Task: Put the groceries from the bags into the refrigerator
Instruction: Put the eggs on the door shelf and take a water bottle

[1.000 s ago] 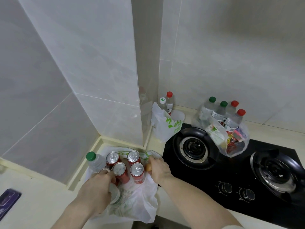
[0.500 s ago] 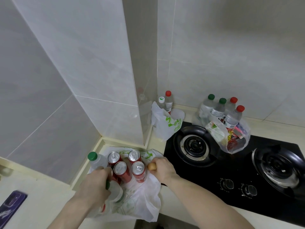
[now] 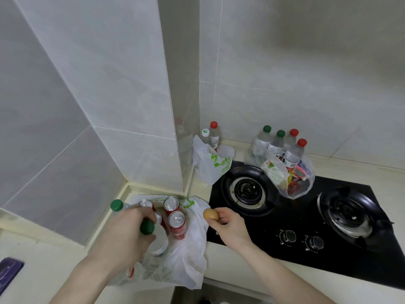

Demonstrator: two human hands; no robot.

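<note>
A white plastic bag (image 3: 186,257) lies open on the counter in the corner, holding several red soda cans (image 3: 177,223) and a green-capped water bottle (image 3: 117,206). My left hand (image 3: 125,235) grips another green-capped water bottle (image 3: 156,240) by its neck, over the bag. My right hand (image 3: 228,224) pinches a brown egg (image 3: 210,214) just right of the bag, at the stove's left edge. The refrigerator is not in view.
A black two-burner gas stove (image 3: 306,255) fills the right. A white and green bag (image 3: 211,165) with two bottles stands in the back corner. A clear bag (image 3: 291,178) of snacks with several water bottles sits behind the burners. A dark phone (image 3: 8,273) lies at far left.
My right hand has come out of the bag with the egg and lifted it rightwards. My left hand has closed round a bottle's neck and raised it, showing the green cap.
</note>
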